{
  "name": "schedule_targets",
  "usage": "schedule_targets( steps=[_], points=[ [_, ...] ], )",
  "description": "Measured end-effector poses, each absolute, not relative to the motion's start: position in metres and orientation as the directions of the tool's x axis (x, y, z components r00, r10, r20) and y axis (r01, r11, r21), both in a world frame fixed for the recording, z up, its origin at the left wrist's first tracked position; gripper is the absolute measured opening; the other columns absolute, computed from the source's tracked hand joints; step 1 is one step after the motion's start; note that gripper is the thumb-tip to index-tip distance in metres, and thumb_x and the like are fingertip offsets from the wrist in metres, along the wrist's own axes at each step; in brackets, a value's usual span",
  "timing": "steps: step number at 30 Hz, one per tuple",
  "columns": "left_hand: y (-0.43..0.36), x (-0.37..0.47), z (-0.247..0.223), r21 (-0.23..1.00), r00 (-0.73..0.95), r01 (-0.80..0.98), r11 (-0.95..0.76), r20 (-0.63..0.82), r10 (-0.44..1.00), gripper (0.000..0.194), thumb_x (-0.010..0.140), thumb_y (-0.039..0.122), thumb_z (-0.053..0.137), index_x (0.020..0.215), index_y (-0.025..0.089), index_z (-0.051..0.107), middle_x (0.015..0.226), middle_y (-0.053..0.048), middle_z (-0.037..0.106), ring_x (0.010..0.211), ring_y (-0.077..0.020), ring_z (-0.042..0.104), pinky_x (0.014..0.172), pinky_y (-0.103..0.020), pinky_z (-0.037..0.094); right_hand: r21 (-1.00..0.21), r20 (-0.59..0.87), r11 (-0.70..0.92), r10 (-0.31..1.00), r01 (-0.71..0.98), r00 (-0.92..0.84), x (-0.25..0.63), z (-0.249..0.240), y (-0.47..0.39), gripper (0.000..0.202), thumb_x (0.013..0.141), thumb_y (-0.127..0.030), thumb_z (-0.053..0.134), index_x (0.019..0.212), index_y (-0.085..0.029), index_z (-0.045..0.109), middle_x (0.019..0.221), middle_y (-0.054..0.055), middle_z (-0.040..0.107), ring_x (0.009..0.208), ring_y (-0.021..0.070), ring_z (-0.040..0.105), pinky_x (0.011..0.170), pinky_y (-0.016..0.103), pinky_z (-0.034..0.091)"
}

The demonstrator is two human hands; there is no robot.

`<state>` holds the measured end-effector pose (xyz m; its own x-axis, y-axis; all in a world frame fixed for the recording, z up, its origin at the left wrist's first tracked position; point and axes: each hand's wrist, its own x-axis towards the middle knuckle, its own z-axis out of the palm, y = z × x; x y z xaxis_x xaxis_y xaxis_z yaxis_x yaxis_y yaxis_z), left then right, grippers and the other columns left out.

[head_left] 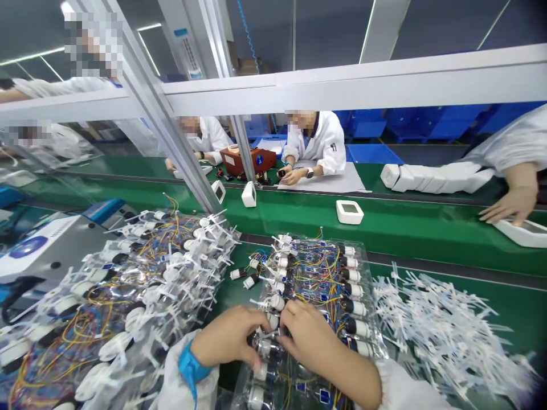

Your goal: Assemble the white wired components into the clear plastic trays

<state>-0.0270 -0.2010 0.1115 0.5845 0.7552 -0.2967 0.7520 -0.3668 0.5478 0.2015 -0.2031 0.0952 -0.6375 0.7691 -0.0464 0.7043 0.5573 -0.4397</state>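
A clear plastic tray (362, 259) in front of me holds rows of small white-and-black cylindrical parts (355, 308), with yellow, red and blue wires and small blue boards between them. My left hand (233, 337), with a blue band at the wrist, curls thumb and fingers around a cylindrical part in the tray's left column. Close beside it, my right hand (308, 335) has its fingers pinched together over the same column. What lies between the right fingertips is hidden. White cable ties (440, 330) lie heaped to the right.
Left stand stacked trays of similar wired parts (128, 307) with cable ties on them. Loose cylinders (251, 281) lie beside my tray. White device housings (349, 212) sit on the green belt (299, 213). Co-workers sit opposite; another person's hand (510, 206) touches a housing at right. Metal posts (188, 154) rise ahead.
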Motion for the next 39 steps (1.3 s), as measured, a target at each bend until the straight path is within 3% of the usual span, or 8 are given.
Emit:
schedule_targets(
  steps=[3, 6, 14, 21, 25, 29, 34, 39],
  points=[
    [-0.209, -0.030, 0.113, 0.479, 0.509, 0.805, -0.350, -0.253, 0.823, 0.017, 0.081, 0.024, 0.071, 0.097, 0.026, 0.071, 0.091, 0.000, 0.067, 0.082, -0.0182, 0.063, 0.072, -0.026, 0.039, -0.438, -0.046, 0.558, 0.770, 0.705, -0.637, 0.199, 0.095, -0.205, 0.018, 0.088, -0.031, 0.074, 0.097, -0.020, 0.065, 0.102, 0.005, 0.062, 0.097, 0.0273, 0.058, 0.084, 0.040, 0.047],
    [-0.213, -0.030, 0.114, 0.456, 0.496, 0.816, -0.355, -0.237, 0.835, 0.022, 0.082, 0.012, 0.060, 0.097, 0.026, 0.069, 0.094, -0.001, 0.062, 0.085, -0.0173, 0.062, 0.076, -0.026, 0.042, -0.436, -0.040, 0.560, 0.770, 0.705, -0.637, 0.198, 0.093, -0.206, 0.017, 0.088, -0.032, 0.073, 0.099, -0.020, 0.065, 0.102, 0.005, 0.062, 0.098, 0.0279, 0.058, 0.086, 0.042, 0.046],
    [-0.211, -0.031, 0.113, 0.478, 0.541, 0.766, -0.429, -0.119, 0.833, 0.030, 0.080, 0.009, 0.056, 0.104, 0.026, 0.066, 0.098, -0.003, 0.058, 0.093, -0.0189, 0.059, 0.084, -0.029, 0.046, -0.450, -0.013, 0.551, 0.783, 0.703, -0.622, 0.199, 0.087, -0.209, 0.016, 0.089, -0.031, 0.072, 0.098, -0.021, 0.064, 0.104, 0.005, 0.061, 0.097, 0.0283, 0.057, 0.086, 0.042, 0.045],
    [-0.206, -0.032, 0.109, 0.495, 0.506, 0.752, -0.436, -0.008, 0.863, 0.037, 0.082, 0.001, 0.049, 0.104, 0.025, 0.067, 0.097, -0.003, 0.056, 0.095, -0.0180, 0.057, 0.082, -0.027, 0.045, -0.515, 0.033, 0.529, 0.799, 0.675, -0.601, 0.198, 0.079, -0.212, 0.019, 0.085, -0.017, 0.068, 0.101, -0.024, 0.061, 0.104, 0.005, 0.060, 0.099, 0.0300, 0.056, 0.086, 0.044, 0.044],
    [-0.205, -0.035, 0.104, 0.448, 0.501, 0.777, -0.443, -0.012, 0.866, 0.036, 0.079, 0.000, 0.051, 0.097, 0.026, 0.069, 0.094, -0.002, 0.056, 0.093, -0.0174, 0.056, 0.082, -0.028, 0.044, -0.567, 0.129, 0.563, 0.782, 0.602, -0.610, 0.199, 0.078, -0.211, 0.019, 0.085, -0.006, 0.056, 0.092, -0.022, 0.053, 0.097, 0.004, 0.058, 0.092, 0.0269, 0.056, 0.080, 0.040, 0.046],
    [-0.205, -0.039, 0.102, 0.464, 0.495, 0.772, -0.434, -0.012, 0.869, 0.040, 0.079, -0.001, 0.051, 0.098, 0.028, 0.071, 0.095, -0.002, 0.057, 0.094, -0.0167, 0.057, 0.083, -0.027, 0.045, -0.657, 0.216, 0.593, 0.741, 0.467, -0.636, 0.204, 0.096, -0.208, 0.016, 0.093, -0.009, 0.044, 0.086, -0.024, 0.042, 0.091, 0.004, 0.056, 0.085, 0.0239, 0.056, 0.076, 0.037, 0.048],
    [-0.209, -0.041, 0.108, 0.576, 0.507, 0.710, -0.406, -0.017, 0.862, 0.051, 0.082, -0.001, 0.045, 0.117, 0.030, 0.066, 0.104, -0.004, 0.059, 0.099, -0.0177, 0.058, 0.088, -0.029, 0.047, -0.810, 0.272, 0.514, 0.756, 0.283, -0.596, 0.228, 0.142, -0.202, 0.017, 0.099, -0.018, 0.038, 0.085, -0.026, 0.036, 0.101, 0.005, 0.059, 0.092, 0.0221, 0.058, 0.081, 0.035, 0.051],
    [-0.203, -0.039, 0.101, 0.819, 0.358, 0.492, -0.295, 0.119, 0.926, 0.047, 0.085, 0.008, 0.050, 0.130, 0.024, 0.055, 0.106, -0.007, 0.058, 0.090, -0.0172, 0.059, 0.083, -0.032, 0.050, -0.880, 0.301, 0.421, 0.853, 0.220, -0.427, 0.270, 0.171, -0.197, 0.016, 0.103, -0.030, 0.038, 0.087, -0.028, 0.039, 0.108, 0.007, 0.060, 0.095, 0.0265, 0.059, 0.076, 0.037, 0.054]
  ],
)
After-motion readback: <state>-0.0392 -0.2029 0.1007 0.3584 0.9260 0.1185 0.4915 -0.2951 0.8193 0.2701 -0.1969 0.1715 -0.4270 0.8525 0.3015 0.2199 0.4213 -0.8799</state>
